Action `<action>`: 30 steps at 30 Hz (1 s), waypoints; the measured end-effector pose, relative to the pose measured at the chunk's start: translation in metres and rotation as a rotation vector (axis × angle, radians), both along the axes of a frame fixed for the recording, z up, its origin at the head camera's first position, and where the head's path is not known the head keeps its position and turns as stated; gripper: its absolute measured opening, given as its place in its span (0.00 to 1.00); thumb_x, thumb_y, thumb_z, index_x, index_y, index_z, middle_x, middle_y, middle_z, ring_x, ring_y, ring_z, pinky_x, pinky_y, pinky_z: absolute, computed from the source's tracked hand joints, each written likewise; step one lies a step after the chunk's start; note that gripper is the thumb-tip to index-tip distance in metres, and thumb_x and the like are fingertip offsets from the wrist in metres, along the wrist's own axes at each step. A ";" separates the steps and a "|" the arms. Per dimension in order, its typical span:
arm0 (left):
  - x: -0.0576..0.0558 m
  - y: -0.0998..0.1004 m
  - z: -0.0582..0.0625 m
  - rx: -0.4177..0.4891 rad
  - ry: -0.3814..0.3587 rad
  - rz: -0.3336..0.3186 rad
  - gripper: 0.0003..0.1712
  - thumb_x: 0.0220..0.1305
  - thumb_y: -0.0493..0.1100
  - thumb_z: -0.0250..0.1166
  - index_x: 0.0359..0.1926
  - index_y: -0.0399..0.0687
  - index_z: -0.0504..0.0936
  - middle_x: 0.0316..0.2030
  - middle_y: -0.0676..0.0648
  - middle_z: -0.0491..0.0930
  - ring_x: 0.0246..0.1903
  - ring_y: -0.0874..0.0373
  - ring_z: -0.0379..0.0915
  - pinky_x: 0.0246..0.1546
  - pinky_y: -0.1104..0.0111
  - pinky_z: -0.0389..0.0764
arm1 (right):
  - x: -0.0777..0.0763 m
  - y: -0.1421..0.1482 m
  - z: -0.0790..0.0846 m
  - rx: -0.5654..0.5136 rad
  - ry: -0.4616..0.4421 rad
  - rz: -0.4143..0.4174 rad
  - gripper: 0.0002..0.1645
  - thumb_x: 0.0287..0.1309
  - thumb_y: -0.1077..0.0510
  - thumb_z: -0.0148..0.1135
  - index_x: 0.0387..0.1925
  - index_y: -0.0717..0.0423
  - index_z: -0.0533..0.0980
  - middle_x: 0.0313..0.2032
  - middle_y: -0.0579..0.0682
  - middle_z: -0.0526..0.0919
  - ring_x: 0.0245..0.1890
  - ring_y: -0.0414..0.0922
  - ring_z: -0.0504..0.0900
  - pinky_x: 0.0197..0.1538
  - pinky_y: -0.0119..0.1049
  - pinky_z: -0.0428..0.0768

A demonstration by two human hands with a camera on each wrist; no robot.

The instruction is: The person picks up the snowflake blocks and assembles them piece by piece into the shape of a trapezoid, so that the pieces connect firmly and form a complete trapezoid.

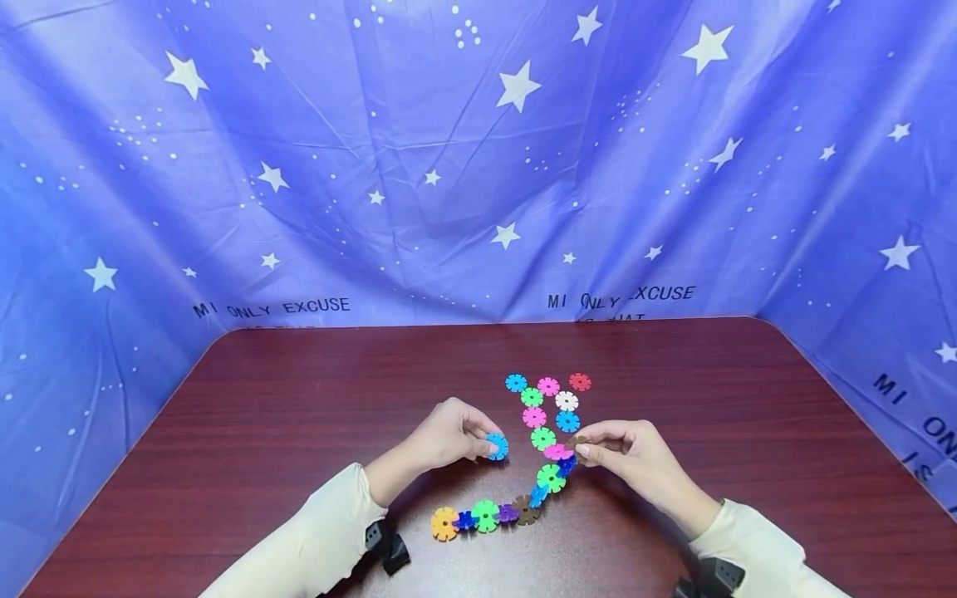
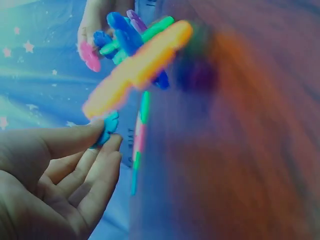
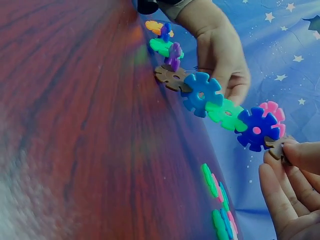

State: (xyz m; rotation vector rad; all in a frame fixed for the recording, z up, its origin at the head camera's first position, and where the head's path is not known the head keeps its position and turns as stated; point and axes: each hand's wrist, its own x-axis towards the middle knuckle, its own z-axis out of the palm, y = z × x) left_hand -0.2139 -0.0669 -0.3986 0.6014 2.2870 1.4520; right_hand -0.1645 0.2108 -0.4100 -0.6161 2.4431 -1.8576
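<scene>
My left hand (image 1: 444, 436) pinches a light blue notched disc (image 1: 497, 447) between thumb and fingers, apart from the chain in the head view. My right hand (image 1: 646, 465) pinches a brown notched disc (image 3: 278, 151) at one end of a chain of interlocked notched discs. From that end, a dark blue disc (image 3: 256, 131) and a pink disc (image 3: 272, 112) come first, followed by a green disc (image 1: 551, 478), a light blue disc (image 3: 201, 95) and another brown disc (image 1: 526, 510). A purple disc (image 1: 507, 513), a green disc (image 1: 485, 516), a dark blue disc (image 1: 466, 521) and an orange disc (image 1: 444, 524) make up the far end.
Several loose discs lie flat on the dark red table (image 1: 299, 374) beyond the hands, among them a red disc (image 1: 580, 382), a white disc (image 1: 566, 400) and a green disc (image 1: 542, 438). A blue star-printed curtain (image 1: 419, 166) surrounds the table's back and sides.
</scene>
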 end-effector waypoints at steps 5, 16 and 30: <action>0.011 0.008 0.010 0.081 -0.028 0.039 0.09 0.51 0.33 0.71 0.36 0.35 0.85 0.26 0.43 0.84 0.25 0.49 0.81 0.28 0.64 0.83 | 0.001 -0.002 0.000 -0.007 -0.006 -0.025 0.10 0.56 0.65 0.64 0.38 0.70 0.80 0.31 0.49 0.86 0.29 0.42 0.84 0.35 0.36 0.83; 0.028 0.025 0.015 0.061 0.080 0.084 0.05 0.49 0.36 0.73 0.30 0.44 0.87 0.22 0.51 0.84 0.24 0.57 0.80 0.24 0.71 0.79 | 0.002 -0.005 -0.001 -0.009 -0.021 -0.037 0.10 0.55 0.65 0.64 0.38 0.70 0.80 0.31 0.48 0.86 0.29 0.47 0.84 0.36 0.37 0.83; 0.028 0.028 0.011 0.051 0.086 0.078 0.06 0.50 0.39 0.73 0.32 0.45 0.87 0.25 0.52 0.84 0.25 0.63 0.79 0.26 0.70 0.79 | 0.001 -0.005 -0.001 0.008 -0.018 -0.048 0.10 0.55 0.64 0.64 0.38 0.68 0.80 0.30 0.49 0.86 0.28 0.47 0.84 0.35 0.38 0.84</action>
